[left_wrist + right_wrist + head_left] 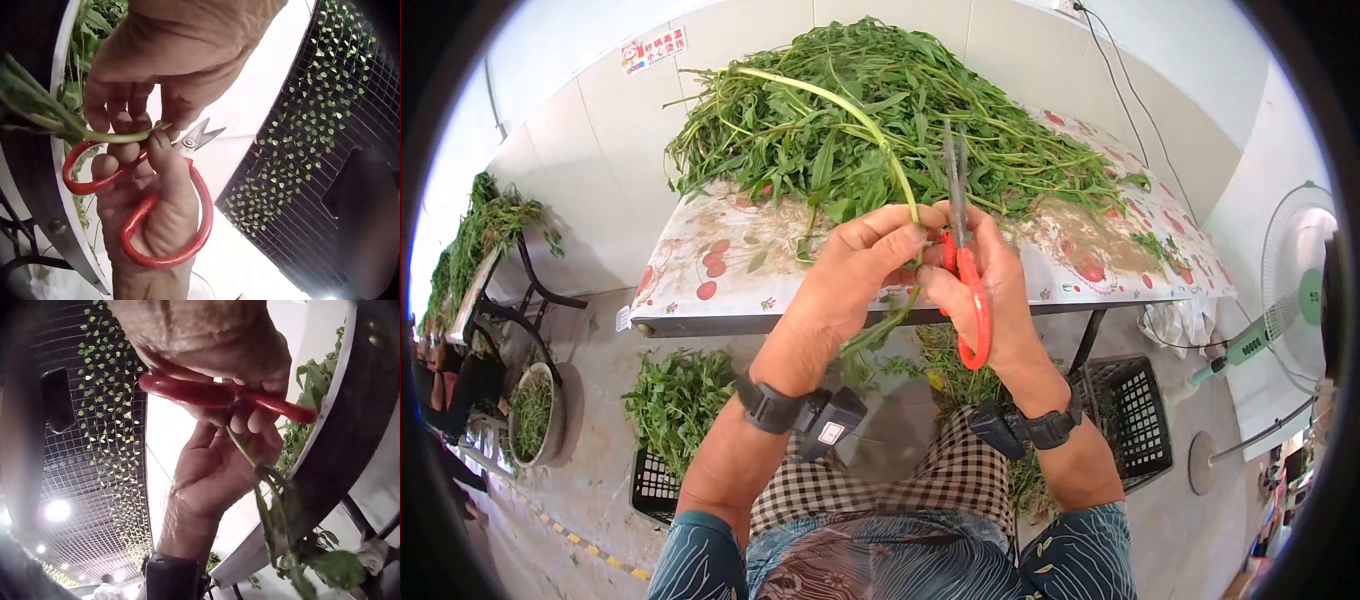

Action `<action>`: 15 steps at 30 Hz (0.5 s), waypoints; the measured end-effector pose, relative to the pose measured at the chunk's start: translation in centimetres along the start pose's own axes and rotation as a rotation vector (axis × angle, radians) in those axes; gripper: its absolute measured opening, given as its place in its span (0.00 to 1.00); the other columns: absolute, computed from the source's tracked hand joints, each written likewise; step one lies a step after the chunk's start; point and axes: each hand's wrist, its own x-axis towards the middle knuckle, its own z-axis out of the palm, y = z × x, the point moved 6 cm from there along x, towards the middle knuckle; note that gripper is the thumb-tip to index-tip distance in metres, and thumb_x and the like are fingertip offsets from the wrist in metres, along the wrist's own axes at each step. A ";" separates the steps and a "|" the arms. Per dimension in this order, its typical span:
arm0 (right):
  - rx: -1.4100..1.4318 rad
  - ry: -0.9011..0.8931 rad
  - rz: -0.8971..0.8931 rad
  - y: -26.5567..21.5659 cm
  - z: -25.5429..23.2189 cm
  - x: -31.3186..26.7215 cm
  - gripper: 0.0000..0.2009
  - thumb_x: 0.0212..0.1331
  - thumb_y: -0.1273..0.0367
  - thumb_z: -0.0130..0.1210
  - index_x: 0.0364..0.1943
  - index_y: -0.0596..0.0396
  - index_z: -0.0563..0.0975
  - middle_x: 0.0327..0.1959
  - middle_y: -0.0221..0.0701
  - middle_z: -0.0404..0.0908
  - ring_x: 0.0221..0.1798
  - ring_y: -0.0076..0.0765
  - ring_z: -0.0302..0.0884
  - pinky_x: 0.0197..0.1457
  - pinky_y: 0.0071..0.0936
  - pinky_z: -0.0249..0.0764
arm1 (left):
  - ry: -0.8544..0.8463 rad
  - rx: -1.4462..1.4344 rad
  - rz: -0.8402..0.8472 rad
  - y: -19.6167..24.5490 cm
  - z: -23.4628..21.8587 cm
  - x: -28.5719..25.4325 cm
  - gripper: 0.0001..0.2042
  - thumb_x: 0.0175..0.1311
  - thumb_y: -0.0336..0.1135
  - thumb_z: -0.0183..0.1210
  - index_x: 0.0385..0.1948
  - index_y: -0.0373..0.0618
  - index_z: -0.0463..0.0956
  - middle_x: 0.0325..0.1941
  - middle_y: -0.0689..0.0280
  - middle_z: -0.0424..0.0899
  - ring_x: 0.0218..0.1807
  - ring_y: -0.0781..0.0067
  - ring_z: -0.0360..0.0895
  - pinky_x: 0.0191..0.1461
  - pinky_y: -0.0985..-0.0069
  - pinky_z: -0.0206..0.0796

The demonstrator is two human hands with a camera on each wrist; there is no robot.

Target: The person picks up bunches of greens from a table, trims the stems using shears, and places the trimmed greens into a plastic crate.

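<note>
My left hand pinches a long pale green stem, which arches up and away over the heap. Close beside it, my right hand holds red-handled scissors with the blades pointing away from me. In the left wrist view the scissor blades stand slightly apart. The fingertips of my right hand pinch a leafy shoot near its thin stalk. In the right wrist view that shoot's leaves hang below both hands.
A big heap of leafy green stems covers the far part of the table. Below stand a black crate with greens and another black crate at the right. A fan stands far right; a basin sits left.
</note>
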 end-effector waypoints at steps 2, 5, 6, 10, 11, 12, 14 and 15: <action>0.066 0.044 0.039 -0.1 -0.3 0.1 0.21 0.49 0.79 0.52 0.51 0.62 0.64 0.30 0.29 0.74 0.31 0.19 0.71 0.34 0.18 0.70 | 0.027 0.052 -0.008 -0.5 -0.1 -0.4 0.15 0.64 0.40 0.52 0.47 0.41 0.72 0.42 0.68 0.78 0.39 0.78 0.75 0.42 0.76 0.70; 0.133 0.050 0.000 0.5 -1.2 0.4 0.22 0.50 0.74 0.54 0.51 0.62 0.64 0.31 0.28 0.71 0.27 0.20 0.69 0.31 0.19 0.68 | -0.081 0.119 -0.079 -2.1 -0.2 -1.1 0.17 0.64 0.38 0.52 0.51 0.41 0.68 0.43 0.68 0.77 0.36 0.80 0.75 0.36 0.80 0.69; 0.124 0.046 0.019 0.8 -1.5 0.4 0.22 0.50 0.73 0.54 0.50 0.62 0.64 0.30 0.28 0.71 0.27 0.20 0.69 0.31 0.19 0.68 | -0.141 0.139 -0.112 -2.7 -0.1 -1.4 0.17 0.64 0.37 0.52 0.52 0.41 0.66 0.43 0.68 0.76 0.34 0.81 0.74 0.34 0.82 0.68; 0.098 0.004 0.069 1.1 -1.9 0.3 0.20 0.51 0.72 0.54 0.50 0.61 0.64 0.29 0.28 0.71 0.27 0.21 0.69 0.31 0.19 0.68 | -0.164 0.051 -0.101 -3.7 -0.9 -2.0 0.14 0.64 0.40 0.53 0.43 0.38 0.73 0.32 0.66 0.78 0.30 0.79 0.74 0.28 0.81 0.67; 0.095 -0.011 0.074 1.1 -1.8 0.3 0.20 0.51 0.72 0.54 0.50 0.61 0.64 0.28 0.28 0.71 0.27 0.21 0.69 0.31 0.19 0.68 | -0.157 0.043 -0.113 -3.9 -0.9 -2.1 0.14 0.63 0.41 0.53 0.41 0.39 0.73 0.31 0.67 0.78 0.28 0.79 0.74 0.28 0.82 0.66; 0.092 -0.016 0.074 1.1 -1.8 0.2 0.20 0.52 0.72 0.54 0.50 0.61 0.65 0.29 0.28 0.72 0.27 0.21 0.69 0.30 0.19 0.68 | -0.151 0.036 -0.125 -3.7 -0.7 -2.2 0.14 0.63 0.41 0.54 0.40 0.39 0.74 0.29 0.67 0.77 0.27 0.80 0.73 0.27 0.82 0.65; 0.087 -0.027 0.071 1.1 -1.8 0.3 0.19 0.53 0.72 0.53 0.50 0.60 0.65 0.29 0.28 0.72 0.27 0.21 0.69 0.30 0.19 0.67 | -0.140 0.024 -0.131 -3.4 -0.5 -2.3 0.14 0.63 0.42 0.54 0.38 0.39 0.74 0.27 0.68 0.77 0.26 0.80 0.72 0.25 0.83 0.63; 0.085 -0.033 0.072 1.1 -1.8 0.3 0.19 0.53 0.72 0.53 0.50 0.60 0.65 0.30 0.29 0.73 0.27 0.20 0.69 0.30 0.18 0.67 | -0.134 0.020 -0.126 -3.4 -0.5 -2.4 0.14 0.62 0.43 0.54 0.37 0.39 0.75 0.27 0.68 0.77 0.25 0.80 0.72 0.25 0.84 0.63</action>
